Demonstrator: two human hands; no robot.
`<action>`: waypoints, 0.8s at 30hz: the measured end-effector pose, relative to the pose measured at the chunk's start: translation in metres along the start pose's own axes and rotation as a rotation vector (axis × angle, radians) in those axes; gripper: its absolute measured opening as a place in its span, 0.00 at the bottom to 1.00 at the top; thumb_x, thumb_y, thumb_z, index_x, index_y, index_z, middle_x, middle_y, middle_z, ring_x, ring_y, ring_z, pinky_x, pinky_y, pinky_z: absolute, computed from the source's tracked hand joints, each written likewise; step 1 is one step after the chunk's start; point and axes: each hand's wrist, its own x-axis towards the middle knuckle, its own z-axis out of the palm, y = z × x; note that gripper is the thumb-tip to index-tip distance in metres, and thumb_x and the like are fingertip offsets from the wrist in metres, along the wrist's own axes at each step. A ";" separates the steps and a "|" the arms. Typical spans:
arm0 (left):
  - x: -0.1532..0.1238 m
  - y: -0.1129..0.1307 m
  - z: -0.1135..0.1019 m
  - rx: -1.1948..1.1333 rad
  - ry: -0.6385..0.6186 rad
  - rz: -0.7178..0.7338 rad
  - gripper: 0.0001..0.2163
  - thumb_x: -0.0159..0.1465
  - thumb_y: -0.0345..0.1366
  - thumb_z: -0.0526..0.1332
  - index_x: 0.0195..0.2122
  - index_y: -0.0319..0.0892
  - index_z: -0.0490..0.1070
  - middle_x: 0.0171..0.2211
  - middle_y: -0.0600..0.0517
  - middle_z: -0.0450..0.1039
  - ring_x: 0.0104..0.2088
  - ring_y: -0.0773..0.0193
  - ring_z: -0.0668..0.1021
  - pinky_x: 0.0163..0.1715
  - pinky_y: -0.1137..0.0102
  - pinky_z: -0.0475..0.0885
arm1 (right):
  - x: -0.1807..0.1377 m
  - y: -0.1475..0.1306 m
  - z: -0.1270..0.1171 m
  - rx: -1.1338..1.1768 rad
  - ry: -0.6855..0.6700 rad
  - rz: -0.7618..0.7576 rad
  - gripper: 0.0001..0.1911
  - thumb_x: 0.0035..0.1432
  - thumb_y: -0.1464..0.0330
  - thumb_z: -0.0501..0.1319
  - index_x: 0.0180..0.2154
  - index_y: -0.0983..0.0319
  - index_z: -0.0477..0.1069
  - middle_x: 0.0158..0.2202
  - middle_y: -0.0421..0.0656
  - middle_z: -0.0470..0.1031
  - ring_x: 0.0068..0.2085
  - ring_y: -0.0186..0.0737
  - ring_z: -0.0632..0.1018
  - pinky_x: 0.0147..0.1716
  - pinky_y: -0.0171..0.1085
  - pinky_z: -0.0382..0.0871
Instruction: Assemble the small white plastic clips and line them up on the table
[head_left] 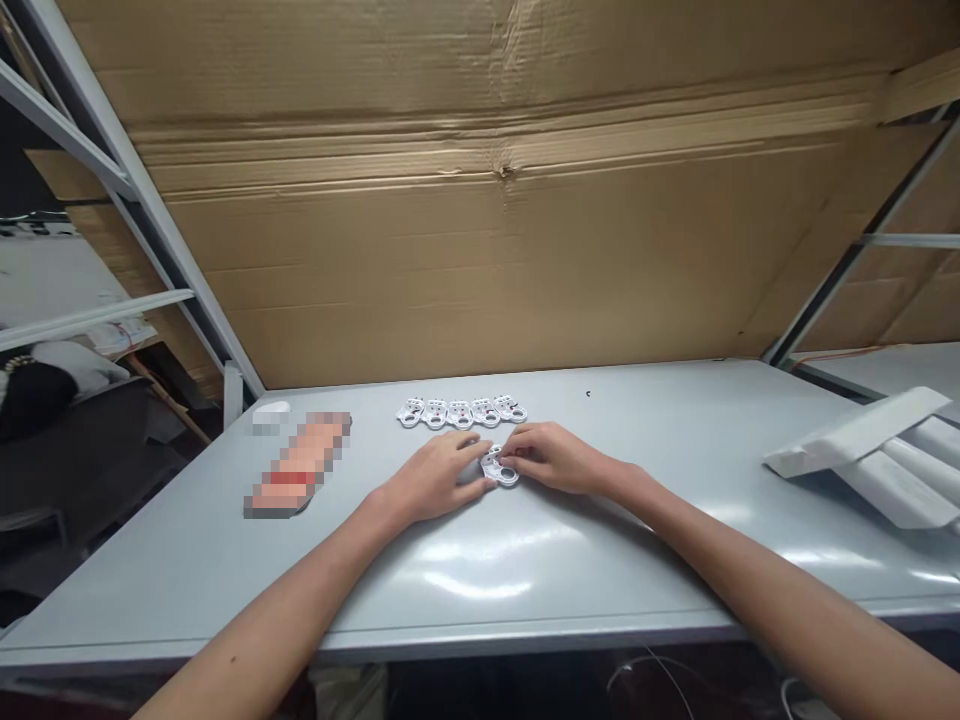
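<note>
While the left hand [431, 477] and right hand [551, 457] pinch a white perforated plastic piece [500, 466] between narrowly closed fingers, wrists low and forearms angling inward, a row of five matching pieces [461, 411] lies just beyond it. Grey table [480, 590] runs from the held piece to the near edge; white moulded strips [862, 450] lie well right of it, a blurred object [300, 465] well left.

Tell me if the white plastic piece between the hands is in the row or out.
Out: the piece sits between the left hand and right hand, apart from the five similar pieces lined up beyond.
</note>
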 end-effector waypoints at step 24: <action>0.000 0.002 -0.001 -0.030 0.012 -0.002 0.16 0.69 0.43 0.57 0.55 0.44 0.68 0.50 0.45 0.72 0.48 0.53 0.74 0.47 0.62 0.70 | -0.002 -0.002 -0.005 0.066 -0.001 0.045 0.09 0.57 0.75 0.59 0.34 0.60 0.77 0.33 0.41 0.80 0.32 0.37 0.76 0.33 0.35 0.67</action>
